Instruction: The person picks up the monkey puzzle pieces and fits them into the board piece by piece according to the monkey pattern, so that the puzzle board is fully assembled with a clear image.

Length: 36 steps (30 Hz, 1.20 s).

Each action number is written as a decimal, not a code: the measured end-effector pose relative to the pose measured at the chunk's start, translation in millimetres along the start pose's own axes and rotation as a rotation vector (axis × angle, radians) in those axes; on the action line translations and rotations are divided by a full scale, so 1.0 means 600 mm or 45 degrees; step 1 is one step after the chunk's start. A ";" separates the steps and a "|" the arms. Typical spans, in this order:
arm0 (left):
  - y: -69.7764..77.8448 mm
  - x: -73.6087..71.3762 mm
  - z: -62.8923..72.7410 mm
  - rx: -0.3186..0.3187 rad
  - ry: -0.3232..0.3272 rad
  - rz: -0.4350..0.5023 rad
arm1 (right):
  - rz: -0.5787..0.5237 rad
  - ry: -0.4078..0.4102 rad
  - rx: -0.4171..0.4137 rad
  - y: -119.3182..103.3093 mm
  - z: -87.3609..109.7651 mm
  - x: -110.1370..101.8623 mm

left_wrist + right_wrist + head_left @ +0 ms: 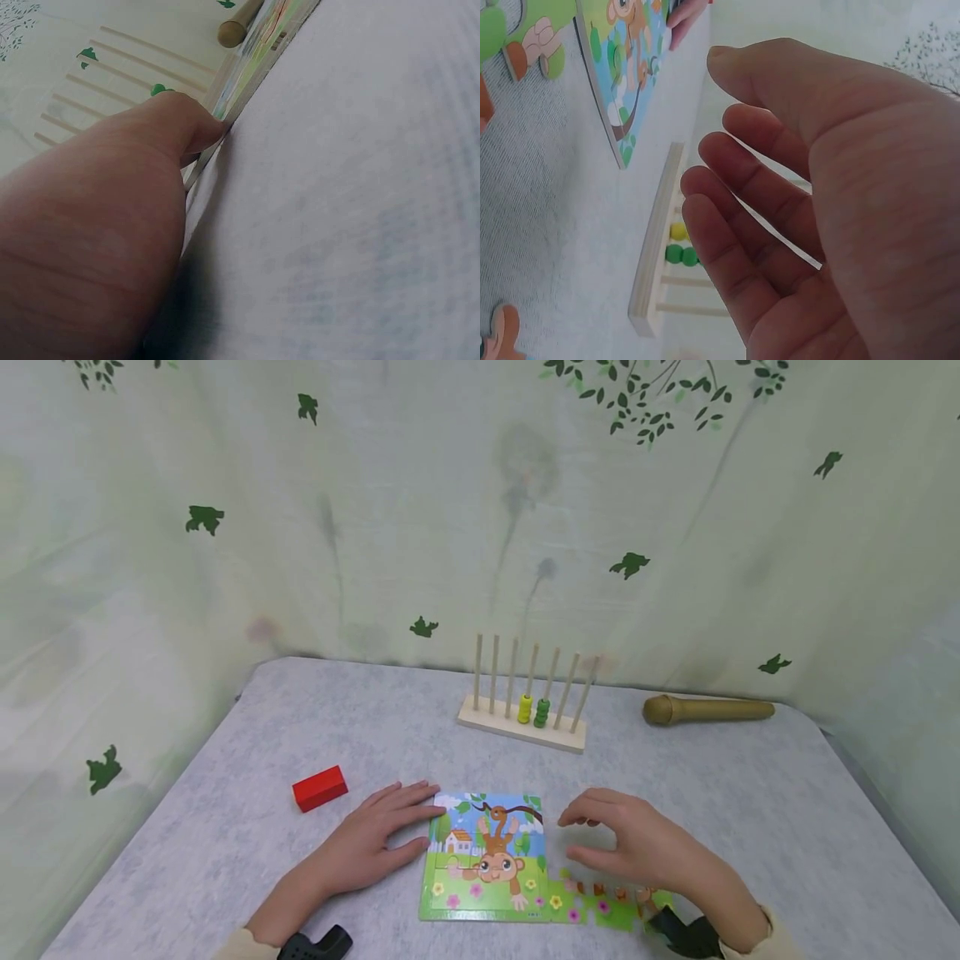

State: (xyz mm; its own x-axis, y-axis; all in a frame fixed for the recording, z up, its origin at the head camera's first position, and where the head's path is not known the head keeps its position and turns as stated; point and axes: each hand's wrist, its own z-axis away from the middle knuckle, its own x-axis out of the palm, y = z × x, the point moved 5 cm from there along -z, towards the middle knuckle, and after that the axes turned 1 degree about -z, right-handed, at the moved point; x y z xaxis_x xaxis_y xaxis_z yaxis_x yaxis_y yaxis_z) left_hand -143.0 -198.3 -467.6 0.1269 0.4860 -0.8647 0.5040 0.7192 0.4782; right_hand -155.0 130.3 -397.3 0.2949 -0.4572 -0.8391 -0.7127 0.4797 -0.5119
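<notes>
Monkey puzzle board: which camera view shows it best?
The head view: the monkey puzzle board shows nearly whole and face-on, with the left hand covering only a little of its left edge. The right wrist view cuts it off at the top; the left wrist view gives a steeply slanted sliver, partly hidden by that hand.

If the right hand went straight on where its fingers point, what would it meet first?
Likely the monkey puzzle, at its right edge, though the right hand may pass above it; height is unclear.
</notes>
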 end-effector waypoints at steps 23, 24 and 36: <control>0.002 0.001 0.003 0.002 -0.007 0.003 | 0.004 -0.024 0.261 0.035 0.070 -0.017; 0.002 0.001 0.002 0.004 -0.006 0.001 | 0.005 -0.027 0.264 0.037 0.072 -0.018; 0.000 0.000 -0.001 0.000 -0.003 0.004 | -0.089 -0.113 0.303 0.058 0.080 -0.026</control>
State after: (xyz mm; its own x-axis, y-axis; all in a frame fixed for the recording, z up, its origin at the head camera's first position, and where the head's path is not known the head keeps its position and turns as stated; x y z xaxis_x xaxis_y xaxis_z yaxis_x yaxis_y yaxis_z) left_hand -143.3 -198.0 -467.6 0.1305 0.4868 -0.8637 0.5038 0.7178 0.4806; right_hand -154.1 190.1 -410.8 0.4001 -0.4329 -0.8078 -0.5222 0.6167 -0.5891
